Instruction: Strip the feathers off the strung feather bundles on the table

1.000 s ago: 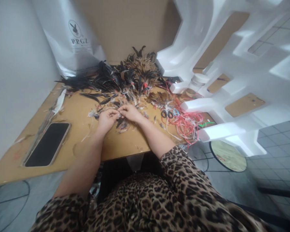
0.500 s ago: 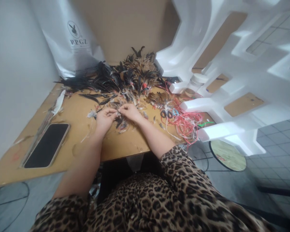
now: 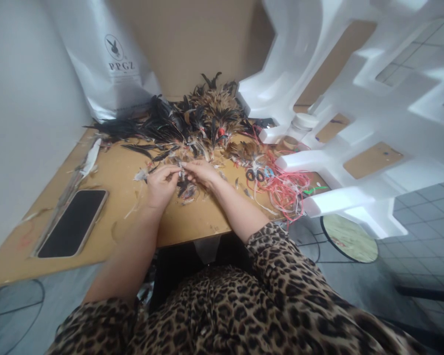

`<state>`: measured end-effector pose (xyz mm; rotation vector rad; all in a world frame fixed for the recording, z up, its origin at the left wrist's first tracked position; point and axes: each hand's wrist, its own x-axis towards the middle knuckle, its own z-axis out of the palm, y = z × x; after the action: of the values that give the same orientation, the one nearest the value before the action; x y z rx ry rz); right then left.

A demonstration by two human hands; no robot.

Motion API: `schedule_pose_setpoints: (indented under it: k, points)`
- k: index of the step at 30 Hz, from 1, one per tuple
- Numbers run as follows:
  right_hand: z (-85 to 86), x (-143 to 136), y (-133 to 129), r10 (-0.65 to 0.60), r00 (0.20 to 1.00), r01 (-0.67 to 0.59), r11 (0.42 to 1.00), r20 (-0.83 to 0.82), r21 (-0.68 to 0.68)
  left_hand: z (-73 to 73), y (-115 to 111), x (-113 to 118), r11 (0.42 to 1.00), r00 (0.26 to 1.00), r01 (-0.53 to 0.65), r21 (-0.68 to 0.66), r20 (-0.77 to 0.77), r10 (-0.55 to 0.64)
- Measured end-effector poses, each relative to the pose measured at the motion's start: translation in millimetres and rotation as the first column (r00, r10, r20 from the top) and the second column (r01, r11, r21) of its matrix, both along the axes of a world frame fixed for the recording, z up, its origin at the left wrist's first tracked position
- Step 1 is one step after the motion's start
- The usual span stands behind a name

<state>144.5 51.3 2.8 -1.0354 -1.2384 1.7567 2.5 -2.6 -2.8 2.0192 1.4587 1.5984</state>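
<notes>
My left hand (image 3: 163, 181) and my right hand (image 3: 199, 172) meet over the table, each in a pinch with the fingertips almost touching. Whatever lies between the fingertips is small and pale, too fine to make out. Just below and behind the hands, small dark and grey feathers (image 3: 188, 190) are scattered on the tabletop (image 3: 133, 231). Farther back spreads a heap of long black feathers (image 3: 166, 121), joined by a brown feather bundle (image 3: 222, 101). Another brown feather bunch (image 3: 244, 150) lies to the right of my right hand.
A phone (image 3: 74, 223) lies at the left, near a white feather (image 3: 92, 158). On the right are scissors (image 3: 254, 174), tangled red string (image 3: 286, 195), a lidded jar (image 3: 302, 124) and a large white foam piece (image 3: 329, 202). A silver bag (image 3: 114, 84) stands at the back left.
My right hand has turned slightly, and its lower fingers now show more. Both hands stay together in nearly the same place; the feathers around them look unchanged.
</notes>
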Motion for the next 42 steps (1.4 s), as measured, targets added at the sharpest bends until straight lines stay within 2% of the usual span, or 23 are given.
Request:
schedule_pose_setpoints:
  k: [4, 7, 10, 12, 15, 17, 18, 21, 23, 26, 27, 28, 30, 31, 34, 36, 38, 42]
  points:
    - [-3.0, -0.5, 0.4, 0.035, 0.999, -0.035, 0.999, -0.03, 0.012, -1.9, 2.4, 0.5, 0.999, 0.997, 0.013, 0.047, -0.072, -0.01]
    - [2.8, 3.0, 1.2, 0.001, 0.999, -0.003, 0.997, 0.034, 0.072, -2.7, 3.9, -0.1, 0.997, 0.995, 0.002, 0.071, -0.104, 0.005]
    - [12.6, 18.4, 5.7, -0.108, 0.986, 0.075, 0.967, 0.125, 0.243, -3.3, 4.2, -1.2, 0.997, 0.995, -0.013, 0.081, -0.102, 0.021]
    - [17.4, 37.7, 11.3, -0.24, 0.952, 0.156, 0.915, 0.189, 0.373, -3.8, 4.6, -2.0, 0.997, 0.995, -0.036, 0.071, -0.087, 0.042]
    - [17.9, 74.8, 19.7, -0.484, 0.807, 0.261, 0.807, 0.339, 0.53, -4.9, 6.1, -3.2, 0.996, 0.995, -0.087, 0.037, -0.054, 0.089]
    - [14.5, 98.0, 22.7, -0.581, 0.668, 0.269, 0.772, 0.466, 0.576, -5.9, 7.5, -4.1, 0.993, 0.993, -0.114, 0.016, -0.022, 0.115]
    - [12.2, 107.6, 23.2, -0.606, 0.595, 0.258, 0.767, 0.529, 0.588, -6.4, 8.1, -4.6, 0.992, 0.992, -0.128, 0.004, -0.004, 0.128]
    - [5.5, 125.9, 21.6, -0.622, 0.529, 0.247, 0.764, 0.577, 0.596, -8.5, 9.6, -6.5, 0.986, 0.985, -0.165, -0.029, 0.039, 0.166]
    - [3.3, 130.0, 18.6, -0.614, 0.458, 0.201, 0.776, 0.643, 0.598, -10.3, 10.6, -8.1, 0.983, 0.981, -0.182, -0.036, 0.053, 0.184]
    - [7.1, 126.4, 10.7, -0.631, 0.286, 0.14, 0.772, 0.721, 0.621, -12.9, 12.4, -10.3, 0.979, 0.976, -0.203, -0.035, 0.07, 0.205]
    - [10.4, 122.7, 7.0, -0.659, 0.247, 0.135, 0.749, 0.71, 0.648, -13.4, 12.9, -10.7, 0.978, 0.976, -0.204, -0.036, 0.075, 0.206]
    - [14.7, 117.7, 2.9, -0.708, 0.216, 0.127, 0.703, 0.672, 0.7, -13.6, 13.4, -10.9, 0.978, 0.975, -0.203, -0.04, 0.081, 0.206]
    - [24.8, 103.4, -5.2, -0.767, 0.235, 0.071, 0.626, 0.597, 0.777, -13.6, 14.2, -10.4, 0.978, 0.974, -0.202, -0.056, 0.093, 0.206]
    - [29.8, 94.4, -8.7, -0.764, 0.279, 0.029, 0.612, 0.582, 0.79, -13.3, 14.4, -9.8, 0.977, 0.973, -0.203, -0.067, 0.097, 0.209]
    - [40.8, 62.7, -14.0, -0.623, 0.443, -0.125, 0.67, 0.645, 0.732, -13.0, 14.8, -8.4, 0.974, 0.97, -0.208, -0.087, 0.11, 0.217]
    - [43.2, 41.9, -12.9, -0.499, 0.497, -0.227, 0.714, 0.71, 0.662, -13.4, 14.8, -8.1, 0.976, 0.971, -0.204, -0.073, 0.115, 0.211]
    - [42.1, 25.3, -9.2, -0.425, 0.453, -0.291, 0.76, 0.783, 0.581, -13.8, 14.7, -8.3, 0.978, 0.972, -0.201, -0.057, 0.112, 0.206]
    - [37.5, 9.9, 0.4, -0.406, 0.299, -0.309, 0.815, 0.864, 0.49, -12.9, 14.1, -7.8, 0.974, 0.972, -0.21, -0.084, 0.087, 0.217]
